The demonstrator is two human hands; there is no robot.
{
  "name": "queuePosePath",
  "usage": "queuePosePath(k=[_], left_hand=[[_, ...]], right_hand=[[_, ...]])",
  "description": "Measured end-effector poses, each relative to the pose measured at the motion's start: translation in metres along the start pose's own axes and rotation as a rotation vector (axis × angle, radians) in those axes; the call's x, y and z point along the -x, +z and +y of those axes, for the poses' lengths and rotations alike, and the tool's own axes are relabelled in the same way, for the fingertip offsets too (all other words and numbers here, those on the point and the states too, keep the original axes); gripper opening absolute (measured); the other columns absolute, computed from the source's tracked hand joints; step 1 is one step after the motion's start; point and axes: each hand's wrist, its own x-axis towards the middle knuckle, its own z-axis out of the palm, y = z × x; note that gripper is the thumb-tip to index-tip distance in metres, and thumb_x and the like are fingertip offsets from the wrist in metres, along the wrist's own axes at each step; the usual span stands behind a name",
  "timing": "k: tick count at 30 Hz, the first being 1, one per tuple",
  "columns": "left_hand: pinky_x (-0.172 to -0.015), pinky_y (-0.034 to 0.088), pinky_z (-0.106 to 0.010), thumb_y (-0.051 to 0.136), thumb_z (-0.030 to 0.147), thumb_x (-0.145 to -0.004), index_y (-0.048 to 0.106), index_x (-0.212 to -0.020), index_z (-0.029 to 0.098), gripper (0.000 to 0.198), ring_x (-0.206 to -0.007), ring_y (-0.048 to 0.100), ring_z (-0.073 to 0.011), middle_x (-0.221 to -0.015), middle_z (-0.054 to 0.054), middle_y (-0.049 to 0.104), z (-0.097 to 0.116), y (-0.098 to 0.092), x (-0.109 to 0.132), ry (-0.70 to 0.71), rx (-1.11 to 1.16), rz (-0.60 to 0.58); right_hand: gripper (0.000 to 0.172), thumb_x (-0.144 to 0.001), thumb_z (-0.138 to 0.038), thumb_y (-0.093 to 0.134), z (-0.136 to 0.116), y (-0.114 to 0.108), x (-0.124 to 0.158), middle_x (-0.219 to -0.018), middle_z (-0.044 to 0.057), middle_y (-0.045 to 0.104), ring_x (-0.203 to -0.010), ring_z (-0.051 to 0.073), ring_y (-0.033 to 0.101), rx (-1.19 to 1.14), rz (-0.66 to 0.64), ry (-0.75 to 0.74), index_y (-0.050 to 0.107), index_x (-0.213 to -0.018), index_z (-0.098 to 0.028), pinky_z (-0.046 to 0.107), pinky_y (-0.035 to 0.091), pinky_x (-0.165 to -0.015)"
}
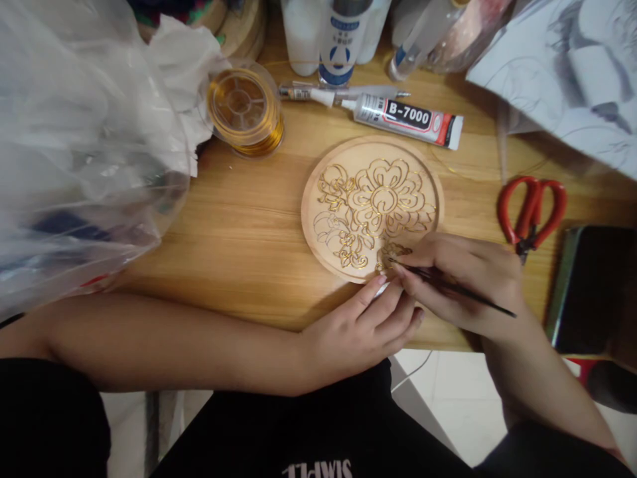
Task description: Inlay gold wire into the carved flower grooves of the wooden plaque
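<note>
A round wooden plate (309, 219) with a raised rim lies on the table, bearing a floral design outlined in gold wire. At lower left, some petals show only drawn lines. My left hand (365, 318) grips the plate's near rim, its fingers curled together; a small white bit shows between thumb and fingers. My right hand (462, 279) pinches thin black tweezers (460, 289), their tip touching the lower right of the design. This hand partly covers the pattern there.
Behind the plate lie a B-7000 glue tube (408, 119), a pen (296, 91) and a spool of gold wire (246, 109). Bottles (343, 40) stand further back. Red-handled pliers (531, 212) and a phone (594, 289) lie right; a plastic bag (84, 153) fills the left.
</note>
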Motion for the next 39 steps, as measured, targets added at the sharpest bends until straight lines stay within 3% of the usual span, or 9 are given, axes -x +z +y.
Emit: queuePosePath(k=[16,39], left_hand=[[-0.111,0.038,-0.041,0.042,0.028,-0.098,0.051,-0.132,0.015,0.038,-0.127,0.051,-0.0253,-0.138,-0.01,0.052,-0.001,-0.0014,-0.0012,0.001,-0.015,0.006],[-0.11,0.039,-0.041,0.041,0.029,-0.098,0.051,-0.132,0.015,0.038,-0.127,0.051,-0.0252,-0.138,-0.01,0.052,-0.0006,-0.0005,-0.0011,0.0,-0.019,0.01]], right_hand=[[0.01,-0.081,-0.014,0.066,0.0018,0.0004,-0.0045,-0.059,-0.004,0.057,-0.051,0.008,0.049,-0.104,0.019,0.083,0.058,-0.078,-0.02,0.022,0.04,-0.047],[0.008,-0.081,-0.016,0.067,0.0014,0.0011,-0.0033,-0.062,-0.003,0.058,-0.053,0.007,0.052,-0.092,0.039,0.085,0.06,-0.079,-0.019,0.021,0.042,-0.049]])
